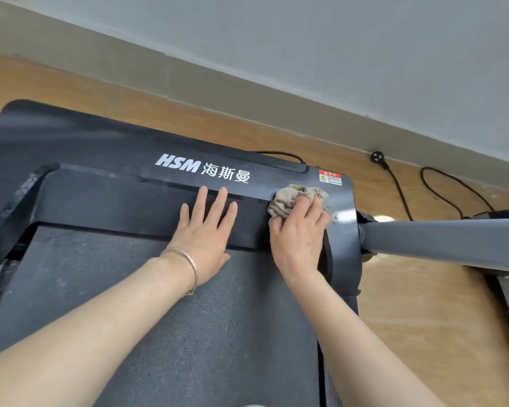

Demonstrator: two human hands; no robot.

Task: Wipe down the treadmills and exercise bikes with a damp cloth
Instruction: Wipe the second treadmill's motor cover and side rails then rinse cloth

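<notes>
Right of centre, the right hand is bunching the cloth against the treadmill hood's corner. It looks soft and light, best gripped wadded. The left hand is lying flat mid-frame, fingers spread.

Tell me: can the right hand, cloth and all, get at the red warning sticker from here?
Probably yes. The right hand holds the cloth against the motor cover just below the warning sticker, and nothing lies between them.

Left grip lies flat, palm down and spread, while right grip curls round the cloth.
</notes>
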